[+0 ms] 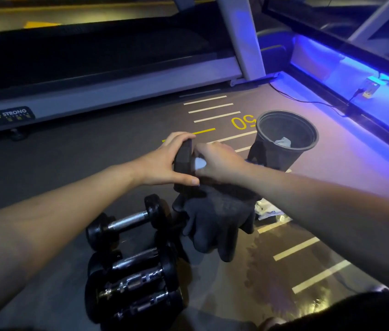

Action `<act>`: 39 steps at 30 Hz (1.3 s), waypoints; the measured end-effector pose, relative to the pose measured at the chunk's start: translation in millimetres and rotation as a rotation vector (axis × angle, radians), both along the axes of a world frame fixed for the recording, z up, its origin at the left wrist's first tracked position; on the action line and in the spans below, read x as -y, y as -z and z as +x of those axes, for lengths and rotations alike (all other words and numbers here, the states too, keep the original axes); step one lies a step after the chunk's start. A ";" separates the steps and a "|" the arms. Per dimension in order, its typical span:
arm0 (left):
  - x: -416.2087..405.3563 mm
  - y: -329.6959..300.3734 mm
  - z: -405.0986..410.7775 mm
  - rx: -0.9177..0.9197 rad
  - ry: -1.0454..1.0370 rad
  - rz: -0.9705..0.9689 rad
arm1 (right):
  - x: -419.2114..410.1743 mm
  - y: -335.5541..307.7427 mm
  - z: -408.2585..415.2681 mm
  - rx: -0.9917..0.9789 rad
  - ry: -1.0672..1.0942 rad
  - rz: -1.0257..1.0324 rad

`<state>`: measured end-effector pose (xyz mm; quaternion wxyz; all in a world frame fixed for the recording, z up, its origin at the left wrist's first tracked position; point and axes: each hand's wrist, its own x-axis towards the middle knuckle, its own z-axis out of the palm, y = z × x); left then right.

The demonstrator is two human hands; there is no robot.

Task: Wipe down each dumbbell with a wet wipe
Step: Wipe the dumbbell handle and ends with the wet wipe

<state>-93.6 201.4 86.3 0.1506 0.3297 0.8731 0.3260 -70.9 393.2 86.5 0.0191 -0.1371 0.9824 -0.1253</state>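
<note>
While the left hand (164, 161) is gripping a raised dumbbell (184, 158), the right hand (219, 163) is pressing a wet wipe (199, 164) against it. Four other dumbbells (131, 261) are lying on the floor, wiped or not I cannot tell; a used wipe (283, 141) is sitting in the bin (284, 151).

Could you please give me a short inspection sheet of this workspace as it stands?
Surface: gym floor with painted lines, wet patch near right.
Job's things: held dumbbell with white wipe on it; four dumbbells lying together.
Clutter: dark gloves; black bin holding used wipe; white packet.
Grippers: left hand steadies dumbbell; right hand presses wipe.
Cables: black cable to wall socket.
Surroundings: treadmill, blue strip light.
</note>
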 end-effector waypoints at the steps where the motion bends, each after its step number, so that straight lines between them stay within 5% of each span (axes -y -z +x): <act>1: -0.9 0.1 0.8 -0.005 -0.006 0.003 | -1.1 -5.4 -4.4 0.076 -0.003 -0.052; 7: 0.4 2.7 7.4 -0.040 0.030 0.010 | -7.9 -18.8 -13.0 0.359 0.016 -0.193; 11: 4.7 4.8 6.6 -0.032 0.035 0.014 | -1.9 -2.6 -0.8 0.157 0.067 -0.158; 18: 6.4 4.8 -3.4 -0.037 0.056 0.004 | 3.5 26.2 27.2 -0.339 -0.024 0.212; 28: 5.2 4.6 -7.3 -0.061 0.056 -0.051 | -10.9 -7.1 -17.3 0.327 -0.026 -0.108; 32: 6.6 5.3 -7.5 -0.081 0.053 -0.069 | -3.0 1.7 -6.9 0.169 -0.024 0.016; 37: 5.1 4.4 -7.6 -0.087 0.053 -0.076 | 9.0 28.6 18.3 -0.391 -0.069 0.421; 39: 3.9 3.5 -7.5 -0.091 0.052 -0.084 | 8.1 28.8 15.8 -0.389 -0.093 0.417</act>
